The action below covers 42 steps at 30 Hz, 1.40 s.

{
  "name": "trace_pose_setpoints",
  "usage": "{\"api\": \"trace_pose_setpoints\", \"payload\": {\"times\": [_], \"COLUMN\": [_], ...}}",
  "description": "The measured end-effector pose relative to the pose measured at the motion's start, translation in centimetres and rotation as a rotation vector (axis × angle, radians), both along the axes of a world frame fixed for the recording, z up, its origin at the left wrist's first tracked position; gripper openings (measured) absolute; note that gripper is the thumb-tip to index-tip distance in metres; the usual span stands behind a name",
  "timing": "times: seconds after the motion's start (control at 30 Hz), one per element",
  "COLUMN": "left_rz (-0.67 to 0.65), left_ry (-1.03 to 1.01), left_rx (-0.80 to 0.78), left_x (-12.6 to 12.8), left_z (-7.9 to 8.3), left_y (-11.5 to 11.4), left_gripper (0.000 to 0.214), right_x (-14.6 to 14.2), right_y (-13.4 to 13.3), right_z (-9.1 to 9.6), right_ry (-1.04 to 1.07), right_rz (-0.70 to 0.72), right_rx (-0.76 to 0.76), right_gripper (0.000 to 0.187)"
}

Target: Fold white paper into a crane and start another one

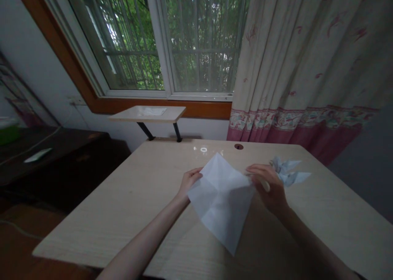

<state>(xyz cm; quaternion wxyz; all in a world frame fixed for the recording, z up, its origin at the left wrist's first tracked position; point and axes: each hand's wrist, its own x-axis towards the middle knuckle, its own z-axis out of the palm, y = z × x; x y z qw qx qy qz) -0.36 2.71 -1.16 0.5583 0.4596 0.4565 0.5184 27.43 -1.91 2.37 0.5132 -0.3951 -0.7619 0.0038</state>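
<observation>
A square white sheet of paper (219,194) with crossing crease lines is held up over the desk, one corner pointing away and one toward me. My left hand (190,179) pinches its left edge, thumb on top and the other fingers partly hidden beneath. At the right corner, my right hand (268,186) has its fingers curled and closed on the paper's edge. Just beyond my right hand lie folded paper pieces (290,171) with pointed tips, partly hidden by that hand.
The pale wooden desk (123,206) has a round cable hole (238,147) near its back edge. A small raised shelf (129,114) at the back left carries white paper (153,111). A dark table (76,149) stands at left. Behind are a barred window and a floral curtain (285,67).
</observation>
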Motion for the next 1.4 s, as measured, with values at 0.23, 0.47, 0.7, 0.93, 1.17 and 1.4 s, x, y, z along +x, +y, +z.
{"api": "trace_pose_setpoints", "payload": {"times": [0.23, 0.47, 0.7, 0.93, 1.17, 1.4], "left_rz": [0.023, 0.010, 0.013, 0.035, -0.014, -0.008], "left_ry": [0.010, 0.014, 0.010, -0.012, 0.066, 0.072], "left_rx": [0.017, 0.035, 0.044, 0.030, 0.097, 0.130], "left_x": [-0.2, -0.2, 0.0, 0.4, 1.2, 1.2], "left_z": [-0.2, -0.1, 0.2, 0.8, 2.2, 2.4], "left_y": [0.0, -0.1, -0.3, -0.9, -2.3, -2.5], "left_gripper": [0.033, 0.035, 0.036, 0.039, 0.037, 0.034], "right_x": [-3.9, -4.8, -5.0, -5.0, -5.1, -4.0], "right_y": [-1.5, -1.4, -1.6, -1.7, -1.9, -0.8], "right_z": [-4.1, -5.3, -5.3, -4.9, -5.1, -5.2], "right_ry": [-0.464, -0.616, -0.727, -0.755, -0.700, -0.609], "right_rz": [0.096, 0.050, 0.016, -0.006, 0.000, -0.031], "right_rx": [0.043, -0.040, -0.074, -0.141, -0.123, -0.053], "right_gripper": [0.050, 0.034, 0.028, 0.024, 0.025, 0.026]}}
